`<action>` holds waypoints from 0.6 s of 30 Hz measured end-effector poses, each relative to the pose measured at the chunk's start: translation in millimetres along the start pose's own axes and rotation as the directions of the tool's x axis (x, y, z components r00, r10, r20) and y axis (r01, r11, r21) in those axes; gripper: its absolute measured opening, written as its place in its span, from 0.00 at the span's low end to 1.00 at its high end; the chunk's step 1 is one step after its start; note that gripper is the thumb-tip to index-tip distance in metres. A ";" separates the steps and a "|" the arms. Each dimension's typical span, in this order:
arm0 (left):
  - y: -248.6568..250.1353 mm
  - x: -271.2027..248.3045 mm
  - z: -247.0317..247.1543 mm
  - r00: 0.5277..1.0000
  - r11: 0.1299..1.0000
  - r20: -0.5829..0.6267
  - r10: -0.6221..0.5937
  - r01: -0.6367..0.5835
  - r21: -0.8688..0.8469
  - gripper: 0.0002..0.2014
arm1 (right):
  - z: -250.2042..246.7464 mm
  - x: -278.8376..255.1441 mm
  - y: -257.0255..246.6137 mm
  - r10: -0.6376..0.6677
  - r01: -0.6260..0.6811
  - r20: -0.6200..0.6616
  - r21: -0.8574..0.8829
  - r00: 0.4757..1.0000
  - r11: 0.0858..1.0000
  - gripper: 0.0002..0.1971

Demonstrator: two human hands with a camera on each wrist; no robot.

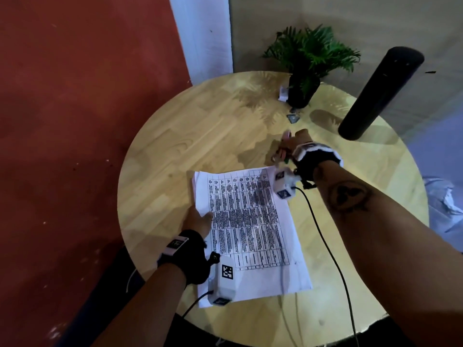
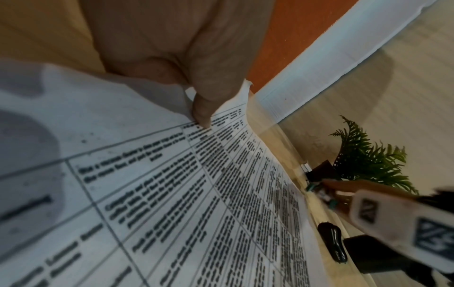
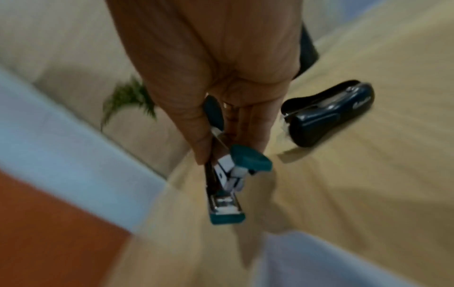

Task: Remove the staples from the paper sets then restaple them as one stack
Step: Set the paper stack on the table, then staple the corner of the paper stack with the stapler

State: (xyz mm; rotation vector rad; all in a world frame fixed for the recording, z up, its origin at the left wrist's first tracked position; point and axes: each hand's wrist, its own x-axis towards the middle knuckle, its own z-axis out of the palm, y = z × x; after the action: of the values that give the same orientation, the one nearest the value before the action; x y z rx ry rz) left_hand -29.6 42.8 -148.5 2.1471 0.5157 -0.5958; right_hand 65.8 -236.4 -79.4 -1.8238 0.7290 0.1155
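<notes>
Right wrist view: right hand [image 3: 221, 81] grips a teal stapler [image 3: 227, 180] above the round tabletop [image 1: 200, 136]
Left hand [image 1: 199, 220] pinches the left edge of the paper stack [image 1: 253, 234] lying near the tabletop's front edge; a dark staple remover [image 3: 329, 114] lies beside the stapler

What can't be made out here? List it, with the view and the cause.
- Table text on the paper stack: too small in the head view, blurred in the left wrist view.
- Any staples left in the stack: too small to tell in every view.
- Stapler in the right hand: mostly hidden behind the hand in the head view; motion-blurred in the right wrist view.
- Logo on the dark staple remover: blurred, right wrist view.
</notes>
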 end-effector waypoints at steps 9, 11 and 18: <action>5.4 -3.9 -10.3 0.995 0.996 0.054 0.086 -0.084 -0.031 0.21 | -75.6 -103.5 40.3 0.111 -0.217 0.186 0.846 0.976 0.487 0.18; 5.9 -4.6 -13.6 0.989 0.991 0.100 0.107 -0.098 -0.090 0.22 | -66.0 -111.8 78.3 0.237 -0.271 0.140 0.639 0.961 0.720 0.17; 11.9 -27.6 -9.0 0.964 0.900 0.091 0.251 -0.198 -0.388 0.26 | -12.4 -137.6 116.7 0.171 -0.140 0.085 -0.283 0.982 0.949 0.04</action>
State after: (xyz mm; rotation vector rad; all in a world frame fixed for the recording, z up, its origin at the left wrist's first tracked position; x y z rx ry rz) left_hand -43.2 39.0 -120.5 1.7535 0.2716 -0.4683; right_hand -110.2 -212.2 -113.5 -2.0039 0.8106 0.4369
